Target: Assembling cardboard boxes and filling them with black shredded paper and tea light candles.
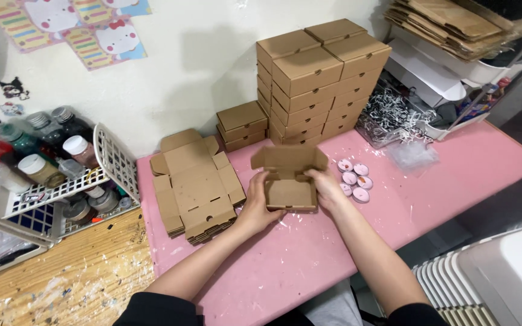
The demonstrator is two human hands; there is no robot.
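1. Under everything lies the pink worktop, smooth and matte, flecked with white scraps; at its near left edge it meets a pale wooden surface spattered with paint.
2. Against the white wall stands a tall stack of closed boxes, plain brown corrugated card, square-edged and piled several layers high, with a short stack of three just beside it on the left.
3. Left of the hands lies a pile of flat box blanks, die-cut brown card with flaps and notches, unfolded and stacked loosely.
4. At the far left sits a white plastic lattice basket holding small paint bottles with round caps.
5. Near the middle of the worktop, between both hands, is the half-folded box: brown corrugated card, its shallow tray formed, its lid flap standing up and open behind, side tabs sticking out.
6. On the box's left wall, the left hand grips with fingers curled round the edge.
7. On the box's right wall, the right hand clasps it likewise, thumb at the inside.
8. Just right of that hand lies a cluster of tealight candles, small round discs, pink and white, in a tight group.
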